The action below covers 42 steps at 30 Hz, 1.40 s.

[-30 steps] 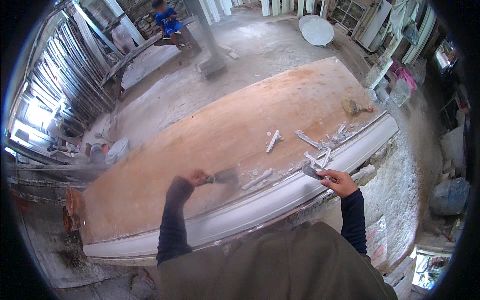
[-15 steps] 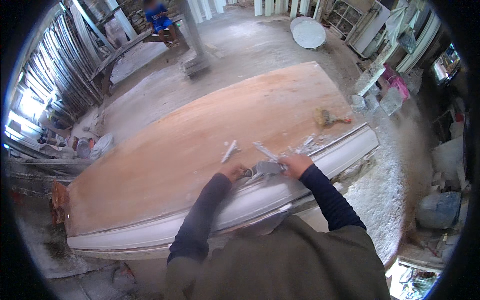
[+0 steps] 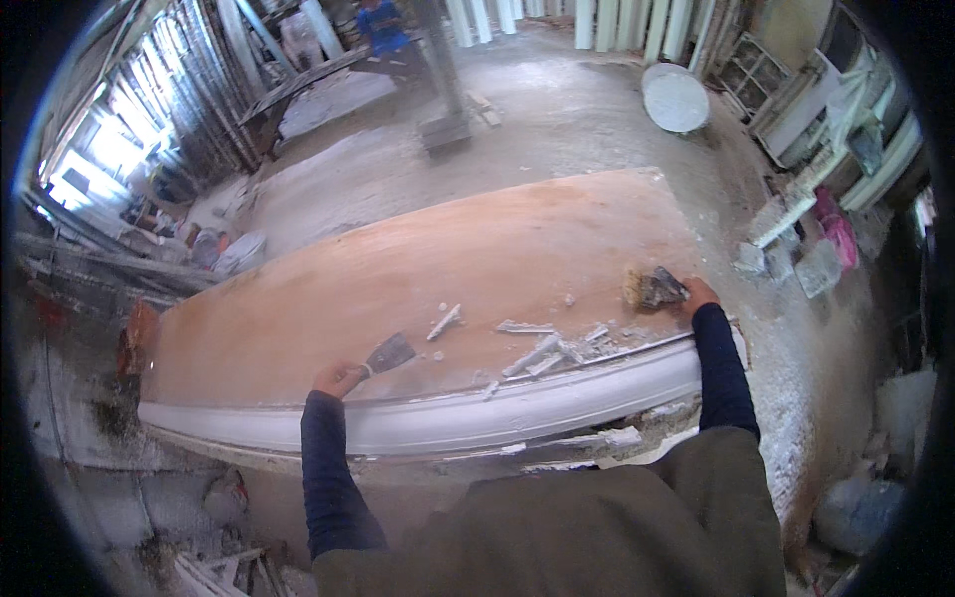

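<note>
My left hand [image 3: 339, 379] is closed on a putty knife [image 3: 390, 353], its grey blade pointing right over the wooden board [image 3: 398, 269]. At the board's right end my right hand [image 3: 700, 296] grips a paintbrush [image 3: 659, 288] with a dark middle and pale yellowish bristles turned left. Along the near edge runs a long white plaster moulding [image 3: 448, 422]. Broken white plaster scraps [image 3: 542, 354] lie between my hands, just behind the moulding. One more scrap [image 3: 445, 320] rests near the knife blade.
Beyond the board stand a post [image 3: 444, 129] and a round white disc [image 3: 676, 98]. Someone in blue [image 3: 382, 27] sits at the far left. White lengths [image 3: 627, 25] lean along the back. Pale blocks and a pink bag [image 3: 837, 229] lie at the right.
My hands have moved apart, the left going left with the putty knife. My right hand has left the plaster scraps and taken hold of the paintbrush that lay on the board.
</note>
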Available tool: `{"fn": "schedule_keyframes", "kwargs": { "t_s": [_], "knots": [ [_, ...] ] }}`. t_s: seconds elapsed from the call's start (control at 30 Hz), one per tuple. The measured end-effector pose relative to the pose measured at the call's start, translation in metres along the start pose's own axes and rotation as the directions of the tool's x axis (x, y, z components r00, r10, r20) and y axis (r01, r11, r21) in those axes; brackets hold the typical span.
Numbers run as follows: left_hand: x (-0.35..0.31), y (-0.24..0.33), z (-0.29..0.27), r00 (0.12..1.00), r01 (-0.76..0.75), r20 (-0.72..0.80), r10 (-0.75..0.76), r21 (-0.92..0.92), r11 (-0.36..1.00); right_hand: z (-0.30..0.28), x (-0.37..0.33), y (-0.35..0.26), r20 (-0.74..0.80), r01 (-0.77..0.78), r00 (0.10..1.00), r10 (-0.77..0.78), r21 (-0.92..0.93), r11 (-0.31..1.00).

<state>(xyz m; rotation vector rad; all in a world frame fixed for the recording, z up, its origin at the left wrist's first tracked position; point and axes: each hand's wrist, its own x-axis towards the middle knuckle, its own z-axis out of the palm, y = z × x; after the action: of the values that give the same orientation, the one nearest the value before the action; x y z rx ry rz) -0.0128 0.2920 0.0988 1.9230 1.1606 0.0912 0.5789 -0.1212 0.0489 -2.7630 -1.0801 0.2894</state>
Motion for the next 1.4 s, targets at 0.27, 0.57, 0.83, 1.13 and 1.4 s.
{"fn": "schedule_keyframes", "kwargs": {
  "t_s": [0.27,0.57,0.83,1.13,1.4],
  "knots": [
    [-0.011,-0.028,-0.03,0.986,0.097,-0.144,-0.089,0.05,0.994,0.024,0.082,-0.102,0.025,0.354,0.925,-0.38,0.308,0.883],
    [0.004,-0.05,-0.028,0.993,-0.003,-0.114,-0.018,-0.179,0.984,0.052,0.147,-0.321,0.006,0.381,0.917,-0.4,0.292,0.878],
    [0.0,-0.07,-0.044,0.997,0.021,-0.065,-0.036,-0.215,0.976,0.045,0.189,-0.315,0.07,0.267,0.963,-0.26,-0.114,0.957],
    [0.114,-0.063,-0.01,0.97,-0.235,0.069,0.235,-0.007,0.972,0.076,0.118,-0.33,-0.199,0.451,0.854,-0.48,-0.173,0.875],
    [0.161,-0.025,0.009,0.944,-0.287,0.128,0.303,-0.13,0.949,0.072,0.099,-0.329,-0.052,0.492,0.87,-0.491,0.157,0.856]
  ]
}}
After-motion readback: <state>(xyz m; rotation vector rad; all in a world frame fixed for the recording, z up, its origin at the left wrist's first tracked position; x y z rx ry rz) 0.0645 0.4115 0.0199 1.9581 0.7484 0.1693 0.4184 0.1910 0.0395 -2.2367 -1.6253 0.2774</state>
